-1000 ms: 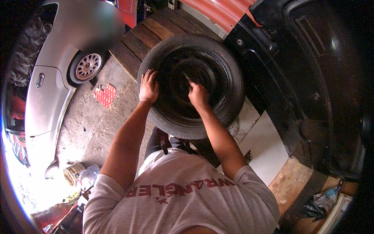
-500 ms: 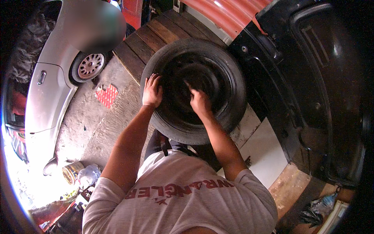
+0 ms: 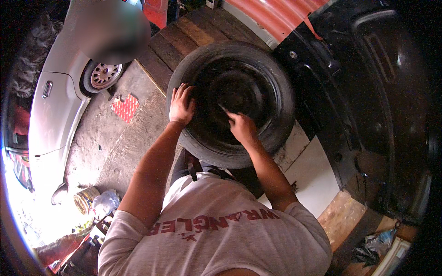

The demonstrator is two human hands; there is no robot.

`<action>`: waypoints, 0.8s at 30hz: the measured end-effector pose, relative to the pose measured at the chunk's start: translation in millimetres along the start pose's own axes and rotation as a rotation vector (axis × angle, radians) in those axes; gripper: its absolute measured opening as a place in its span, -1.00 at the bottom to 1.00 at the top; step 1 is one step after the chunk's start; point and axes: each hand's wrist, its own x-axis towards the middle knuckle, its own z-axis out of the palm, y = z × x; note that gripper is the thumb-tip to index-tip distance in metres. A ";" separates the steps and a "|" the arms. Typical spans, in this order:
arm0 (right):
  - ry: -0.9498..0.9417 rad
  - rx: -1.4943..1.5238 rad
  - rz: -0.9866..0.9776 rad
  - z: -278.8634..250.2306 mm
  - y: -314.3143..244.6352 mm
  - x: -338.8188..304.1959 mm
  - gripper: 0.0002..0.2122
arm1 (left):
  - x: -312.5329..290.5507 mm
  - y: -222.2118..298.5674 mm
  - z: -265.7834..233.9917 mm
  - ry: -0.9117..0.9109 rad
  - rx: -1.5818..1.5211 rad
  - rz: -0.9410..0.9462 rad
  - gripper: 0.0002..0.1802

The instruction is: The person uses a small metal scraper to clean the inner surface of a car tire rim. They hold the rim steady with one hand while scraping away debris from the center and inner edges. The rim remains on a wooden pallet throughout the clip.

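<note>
At ten o'clock stands a silver car (image 3: 53, 115); right of it, a red card (image 3: 125, 108) lies on the floor (image 3: 101, 152). The left hand (image 3: 183, 104), fingers spread and palm down, rests on the wheel (image 3: 237, 94) at its nine o'clock edge. The wheel lies straight ahead at twelve o'clock, round, with no long axis. The right hand (image 3: 243, 127), nearer its middle and just toward six o'clock, is curled narrow, seemingly around a thin tool (image 3: 224, 109) pointing to ten o'clock, though the dark blurs this. At two o'clock stands a black panel (image 3: 350, 106).
</note>
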 end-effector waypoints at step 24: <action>-0.066 0.070 0.007 -3.5 -0.1 1.1 -0.67 | -0.2 -3.6 0.1 -0.002 0.027 -0.020 -0.50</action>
